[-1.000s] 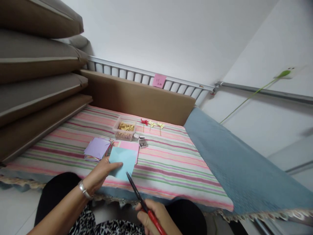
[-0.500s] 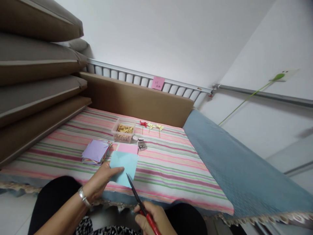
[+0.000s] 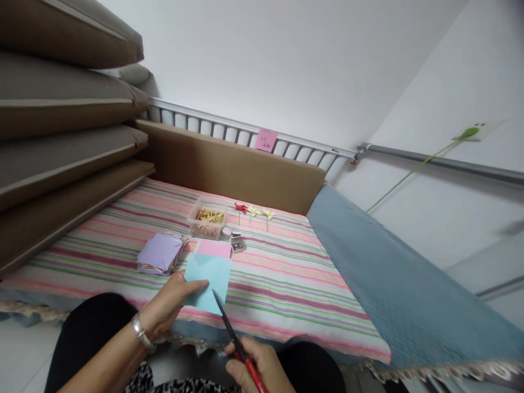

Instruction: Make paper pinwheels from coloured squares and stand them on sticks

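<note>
Between the thumb and fingers of my left hand (image 3: 175, 295) is a light blue square of paper (image 3: 210, 273), held by its left side. My right hand (image 3: 257, 364) grips the red handles of a pair of scissors (image 3: 229, 322). Their dark blades look closed together, and the tips lie over the lower middle of the blue paper. Whether the blades are cutting into it I cannot tell. Just beyond it lies a pink sheet (image 3: 215, 248). A stack of coloured paper squares topped with purple (image 3: 159, 251) sits left of my left hand.
A clear plastic box (image 3: 207, 229) holds several thin wooden sticks. Beside it is a small open box of metal bits (image 3: 237, 244). Farther back lie a red pinwheel (image 3: 240, 208) and two pale yellow ones (image 3: 268, 214). Large cushions (image 3: 69, 153) are piled at the left.
The view has shifted very slightly. Both hands, the blue paper and the scissors keep almost the same positions.
</note>
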